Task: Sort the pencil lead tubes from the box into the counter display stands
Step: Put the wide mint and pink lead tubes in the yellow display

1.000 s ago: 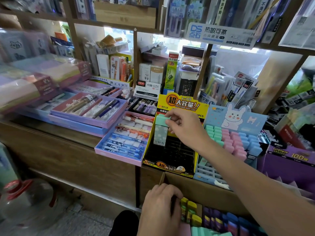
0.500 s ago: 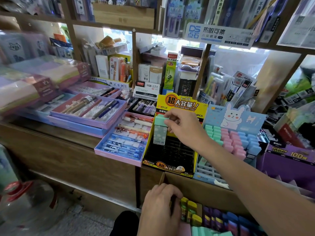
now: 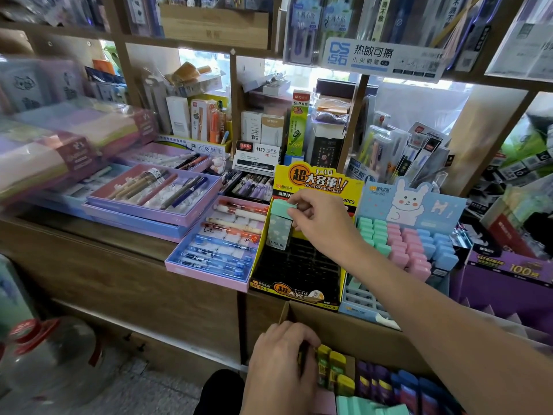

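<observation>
At frame centre, a right hand (image 3: 323,226) pinches the cap of a mint-green lead tube (image 3: 279,229) over the upper-left corner of the black-and-yellow display stand (image 3: 299,274), its barcoded foot at the slot grid. The tube's long axis runs near vertical, cap up, base down, slightly tilted. Best practice, on this view: square the base with one slot, lower it straight, release only once seated. At bottom centre the left hand (image 3: 281,363) curls into the cardboard box (image 3: 344,327) among yellow-capped tubes (image 3: 336,363); whether it grips one cannot be told
</observation>
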